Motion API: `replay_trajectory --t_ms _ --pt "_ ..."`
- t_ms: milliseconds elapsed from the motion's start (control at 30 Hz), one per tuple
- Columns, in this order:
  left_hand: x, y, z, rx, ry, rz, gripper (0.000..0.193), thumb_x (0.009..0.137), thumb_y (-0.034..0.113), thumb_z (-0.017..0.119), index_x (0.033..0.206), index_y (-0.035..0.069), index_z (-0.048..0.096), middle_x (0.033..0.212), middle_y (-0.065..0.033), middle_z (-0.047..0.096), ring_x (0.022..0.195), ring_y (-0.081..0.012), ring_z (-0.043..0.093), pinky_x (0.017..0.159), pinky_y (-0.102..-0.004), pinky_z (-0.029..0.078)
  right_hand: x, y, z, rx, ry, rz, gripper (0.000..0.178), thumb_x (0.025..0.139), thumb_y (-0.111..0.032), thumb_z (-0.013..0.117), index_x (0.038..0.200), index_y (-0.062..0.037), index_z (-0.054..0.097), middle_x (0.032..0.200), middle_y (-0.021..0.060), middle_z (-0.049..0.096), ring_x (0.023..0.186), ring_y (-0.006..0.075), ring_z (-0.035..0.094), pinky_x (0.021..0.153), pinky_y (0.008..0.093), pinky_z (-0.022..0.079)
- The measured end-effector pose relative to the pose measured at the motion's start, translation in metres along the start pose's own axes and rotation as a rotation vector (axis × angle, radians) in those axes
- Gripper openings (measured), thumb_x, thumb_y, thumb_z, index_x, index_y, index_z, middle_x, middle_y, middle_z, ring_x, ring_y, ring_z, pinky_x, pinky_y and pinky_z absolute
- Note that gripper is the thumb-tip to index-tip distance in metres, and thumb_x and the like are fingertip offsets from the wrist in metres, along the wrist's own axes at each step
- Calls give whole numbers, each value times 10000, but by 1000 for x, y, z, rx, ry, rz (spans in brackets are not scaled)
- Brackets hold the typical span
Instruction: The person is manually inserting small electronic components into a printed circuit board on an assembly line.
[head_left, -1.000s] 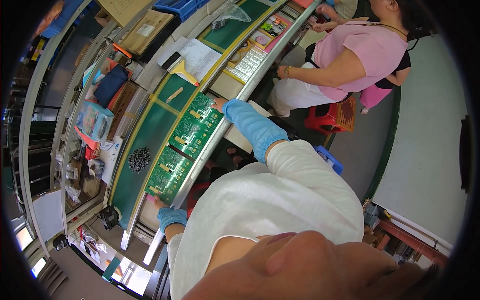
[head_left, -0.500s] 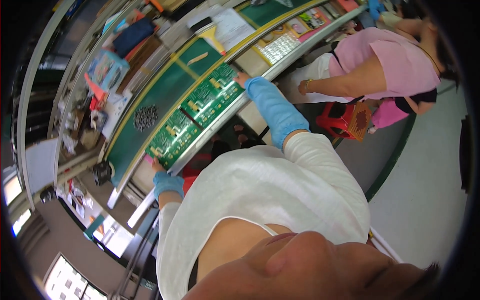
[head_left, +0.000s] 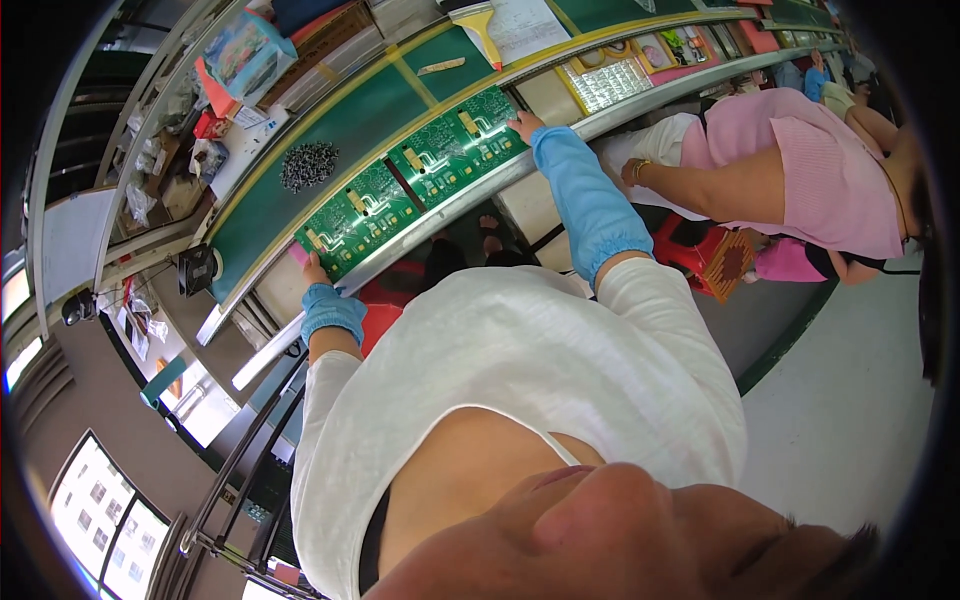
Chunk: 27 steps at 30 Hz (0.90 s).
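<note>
A long green circuit board (head_left: 440, 160) lies along the near edge of the workbench, with a dark slot across its middle and pale parts on its face. My left hand (head_left: 315, 270) is closed on its left end, beside a small pink piece. At the far right end, my right hand (head_left: 524, 126) grips the board's corner, the fingertips partly hidden. Blue sleeve covers are on both forearms. Beyond the board, a heap of small dark grey parts (head_left: 310, 166) rests on the green belt (head_left: 370, 115).
Past the board lie a thin tan strip (head_left: 442, 66), a brush with a yellow handle (head_left: 482, 35) and a paper sheet (head_left: 525, 30). Trays of parts (head_left: 610, 85) stand to the right, near a person in pink (head_left: 760, 150). A metal rail (head_left: 440, 215) borders the bench.
My view has shifted and turned slightly, so the bench appears higher and farther right. Both hands keep hold of the circuit board's ends.
</note>
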<state>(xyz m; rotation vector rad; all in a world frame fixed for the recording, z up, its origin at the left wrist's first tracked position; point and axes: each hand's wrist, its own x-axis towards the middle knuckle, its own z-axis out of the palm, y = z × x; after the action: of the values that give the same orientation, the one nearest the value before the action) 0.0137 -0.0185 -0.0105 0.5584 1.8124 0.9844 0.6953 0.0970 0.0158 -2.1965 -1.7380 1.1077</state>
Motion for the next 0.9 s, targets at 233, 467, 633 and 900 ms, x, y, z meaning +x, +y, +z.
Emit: replay_trajectory --t_ms 233,467,633,900 --pt "-2 -1 2 53 23 -17 378 1033 328 563 1178 -9 654 1018 -99 710 845 -214 662 799 -374 548 -2 -1 0 5 -25 34 761 969 -543 524 1410 74 461 1443 277 489 1354 391 460 1146 400 350" --pt "-4 -2 5 9 5 -15 374 1027 329 572 1156 -9 667 993 -89 710 815 -205 657 768 -369 550 -4 -4 -6 50 -59 55 802 954 -541 553 1441 82 423 1467 268 471 1373 381 445 1158 385 336" --pt "4 -3 -2 7 38 12 393 1021 348 581 1148 -13 674 986 -88 710 812 -200 652 757 -364 544 -3 -12 -10 66 -78 57 809 951 -544 557 1447 80 417 1475 268 462 1387 377 431 1164 385 328" --pt "-5 1 7 107 77 19 416 1014 358 593 1161 -21 680 989 -91 714 832 -188 641 774 -347 530 -4 -5 -9 73 -85 75 820 946 -559 553 1439 83 427 1471 268 468 1383 379 437 1164 387 329"
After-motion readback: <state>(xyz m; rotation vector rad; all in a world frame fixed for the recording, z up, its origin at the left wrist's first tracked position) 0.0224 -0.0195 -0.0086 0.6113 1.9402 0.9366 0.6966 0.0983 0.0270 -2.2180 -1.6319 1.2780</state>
